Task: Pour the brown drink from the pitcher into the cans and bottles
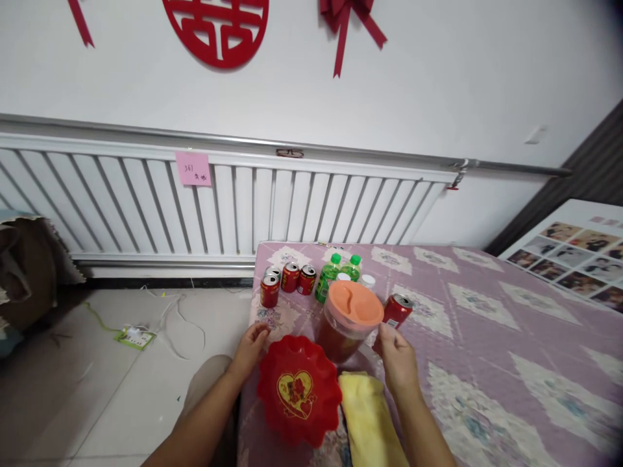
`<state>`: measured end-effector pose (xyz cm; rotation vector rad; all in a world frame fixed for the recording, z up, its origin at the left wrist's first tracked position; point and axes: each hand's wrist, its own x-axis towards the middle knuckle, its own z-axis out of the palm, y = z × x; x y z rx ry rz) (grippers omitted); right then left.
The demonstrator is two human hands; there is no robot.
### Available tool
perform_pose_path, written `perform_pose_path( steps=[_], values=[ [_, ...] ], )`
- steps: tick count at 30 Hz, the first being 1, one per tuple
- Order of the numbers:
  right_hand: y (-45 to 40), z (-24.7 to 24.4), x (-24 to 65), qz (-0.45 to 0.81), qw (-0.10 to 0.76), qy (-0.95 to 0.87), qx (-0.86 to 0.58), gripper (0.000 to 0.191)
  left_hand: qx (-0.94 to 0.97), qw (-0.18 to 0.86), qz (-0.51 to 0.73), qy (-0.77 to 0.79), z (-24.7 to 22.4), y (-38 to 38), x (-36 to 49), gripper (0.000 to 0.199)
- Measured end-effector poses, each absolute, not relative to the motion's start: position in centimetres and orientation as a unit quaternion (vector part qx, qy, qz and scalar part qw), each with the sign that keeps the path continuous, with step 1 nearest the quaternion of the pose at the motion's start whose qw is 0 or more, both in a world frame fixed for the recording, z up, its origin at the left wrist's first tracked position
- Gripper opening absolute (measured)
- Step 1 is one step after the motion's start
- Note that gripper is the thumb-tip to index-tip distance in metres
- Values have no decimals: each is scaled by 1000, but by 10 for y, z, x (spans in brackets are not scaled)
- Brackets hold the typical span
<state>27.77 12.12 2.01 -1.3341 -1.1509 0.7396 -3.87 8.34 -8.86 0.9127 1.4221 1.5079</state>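
Note:
My right hand (398, 357) is closed at the right side of a clear jug (341, 340), where its handle seems to be; the fingers partly hide the grip. The jug holds a brown-red liquid under an orange lid (355, 303). Just behind that hand, a red can (398, 310) stands on the bed. My left hand (250, 349) has its fingers curled together by the upper left rim of a red scalloped tray (318, 383), with nothing visible in them. A gold heart decorates the tray. Right of it lies a folded yellow cloth (370, 415).
Several red cans (270, 292) stand at the bed's far left corner. Green-capped bottles (328, 277) and white-capped ones (368, 281) are behind the jug. A white radiator (302, 207) runs along the wall. Cables and a power strip (135, 337) lie on the floor at left.

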Motion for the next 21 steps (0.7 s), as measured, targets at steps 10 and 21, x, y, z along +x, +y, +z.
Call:
perform_pose_path(
  steps=[10, 21],
  values=[
    [119, 21, 274, 267, 578, -491, -594, 58, 368, 277, 619, 636, -72, 153, -57, 63],
    [123, 11, 278, 233, 574, -494, -611, 61, 460, 212, 582, 637, -60, 202, -56, 67]
  ],
)
